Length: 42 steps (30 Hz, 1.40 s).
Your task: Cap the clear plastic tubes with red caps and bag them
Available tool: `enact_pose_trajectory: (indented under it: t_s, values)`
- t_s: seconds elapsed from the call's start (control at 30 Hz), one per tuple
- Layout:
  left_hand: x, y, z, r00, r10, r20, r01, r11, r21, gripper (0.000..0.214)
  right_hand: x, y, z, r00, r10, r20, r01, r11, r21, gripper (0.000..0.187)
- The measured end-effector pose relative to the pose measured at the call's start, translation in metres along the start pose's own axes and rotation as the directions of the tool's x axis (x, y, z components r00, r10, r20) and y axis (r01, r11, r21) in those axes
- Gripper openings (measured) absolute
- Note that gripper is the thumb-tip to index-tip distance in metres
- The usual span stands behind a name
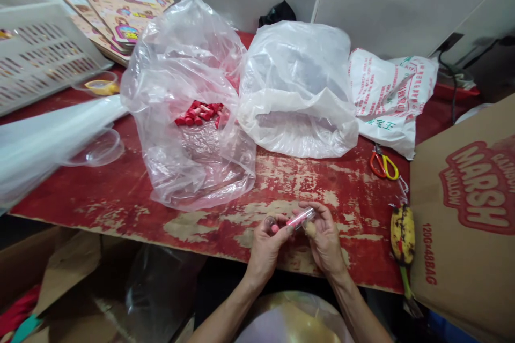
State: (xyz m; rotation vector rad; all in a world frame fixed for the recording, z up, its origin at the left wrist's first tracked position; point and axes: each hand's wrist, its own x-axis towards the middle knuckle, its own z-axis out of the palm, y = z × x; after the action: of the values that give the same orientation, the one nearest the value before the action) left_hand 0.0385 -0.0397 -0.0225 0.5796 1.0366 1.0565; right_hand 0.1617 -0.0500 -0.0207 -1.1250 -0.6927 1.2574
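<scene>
1. The left hand is curled, pinching a small clear dome between fingers and thumb.
2. The right hand, half closed, grips a clear tube of pink, just above the near edge of the red board.

Plastic tube between left hand, right hand; bag of pieces behind on table; scissors right.

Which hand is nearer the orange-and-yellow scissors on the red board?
Right. The right hand, holding a clear pink-filled tube, sits below and left of the orange-and-yellow scissors; the left hand lies farther left, beyond the right hand.
</scene>
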Motion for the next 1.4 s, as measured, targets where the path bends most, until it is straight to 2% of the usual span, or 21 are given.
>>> enact_pose_trajectory:
  t_s: [0.1,0.17,0.27,0.33,0.4,0.5,0.63,0.77,0.87,0.9,0.97,1.0,1.03,1.07,1.1,1.13,1.2,1.23,1.27,1.33,1.4]
  values:
    - [-0.002,0.0,-0.003,0.999,0.025,-0.041,-0.023,0.998,0.054,0.027,-0.002,0.003,-0.003,0.996,-0.091,-0.025,0.085,0.978,-0.19,0.034]
    - [-0.003,0.001,-0.005,0.999,-0.004,-0.038,0.007,0.998,0.057,0.032,0.0,-0.001,-0.009,0.976,-0.215,-0.004,0.196,0.896,-0.398,0.029]
    - [-0.003,0.004,-0.006,0.998,-0.052,-0.042,0.054,0.998,0.033,0.04,0.009,-0.009,-0.02,0.873,-0.461,0.161,0.443,0.609,-0.658,0.026]
    - [-0.002,0.006,-0.004,0.998,-0.034,-0.061,0.031,0.998,-0.06,0.043,0.017,-0.01,-0.027,0.804,-0.486,0.342,0.563,0.438,-0.701,0.027]
    - [-0.001,0.009,-0.003,0.998,0.001,-0.068,-0.014,0.981,-0.195,0.043,0.022,-0.007,-0.032,0.777,-0.451,0.44,0.611,0.372,-0.699,0.03]
    - [0.0,0.012,-0.001,1.0,-0.02,-0.02,0.011,0.936,-0.351,0.043,0.022,0.0,-0.034,0.783,-0.492,0.38,0.586,0.379,-0.716,0.034]
    - [0.003,0.013,-0.003,0.996,-0.082,0.046,0.094,0.879,-0.467,0.045,0.021,0.004,-0.033,0.825,-0.446,0.346,0.534,0.42,-0.734,0.03]
    - [0.003,0.006,0.001,0.997,-0.066,-0.04,0.044,0.909,-0.415,0.044,0.022,0.001,-0.038,0.819,-0.491,0.297,0.505,0.374,-0.778,0.033]
    - [0.001,-0.003,0.005,0.995,-0.095,-0.044,0.071,0.922,-0.382,0.045,0.017,-0.003,-0.041,0.863,-0.366,0.349,0.476,0.354,-0.805,0.042]
    - [0.002,-0.006,0.005,0.995,-0.1,-0.01,0.088,0.915,-0.394,0.044,0.015,-0.005,-0.04,0.9,-0.307,0.308,0.411,0.37,-0.833,0.05]
    - [0.004,-0.008,0.002,0.998,-0.07,0.005,0.066,0.904,-0.422,0.042,0.009,-0.008,-0.037,0.953,-0.236,0.192,0.291,0.52,-0.803,0.07]
    - [0.005,-0.008,-0.001,0.998,-0.054,0.016,0.055,0.898,-0.436,0.041,0.006,-0.01,-0.035,0.964,-0.193,0.185,0.263,0.572,-0.777,0.074]
    - [0.005,-0.008,-0.003,0.998,-0.045,0.04,0.059,0.89,-0.453,0.04,0.003,-0.011,-0.031,0.966,-0.157,0.207,0.26,0.584,-0.769,0.075]
    - [0.004,-0.008,-0.005,0.995,-0.05,0.085,0.084,0.875,-0.476,0.039,0.0,-0.012,-0.026,0.952,-0.136,0.273,0.301,0.563,-0.769,0.074]
    - [0.003,-0.007,-0.006,0.988,-0.064,0.144,0.129,0.853,-0.506,0.038,-0.002,-0.013,-0.02,0.92,-0.152,0.362,0.388,0.501,-0.774,0.07]
    - [0.002,-0.006,-0.008,0.975,-0.081,0.206,0.182,0.823,-0.538,0.037,-0.003,-0.013,-0.013,0.866,-0.188,0.463,0.497,0.407,-0.766,0.063]
    - [-0.001,-0.003,-0.014,0.953,-0.094,0.29,0.254,0.77,-0.586,0.037,-0.001,-0.011,0.0,0.719,-0.263,0.643,0.693,0.21,-0.689,0.051]
    - [-0.004,0.0,-0.019,0.947,-0.094,0.307,0.265,0.766,-0.585,0.039,0.002,-0.01,0.005,0.656,-0.291,0.696,0.75,0.147,-0.645,0.048]
    - [-0.007,0.005,-0.026,0.948,-0.092,0.306,0.259,0.779,-0.57,0.041,0.005,-0.009,0.009,0.621,-0.317,0.717,0.775,0.116,-0.621,0.047]
    - [-0.017,0.017,-0.051,0.964,-0.076,0.255,0.201,0.837,-0.509,0.045,0.013,-0.008,0.009,0.604,-0.315,0.732,0.789,0.105,-0.606,0.045]
    - [-0.032,0.033,-0.089,0.994,-0.031,0.1,0.072,0.894,-0.442,0.04,0.022,-0.006,-0.001,0.591,-0.305,0.747,0.797,0.077,-0.599,0.043]
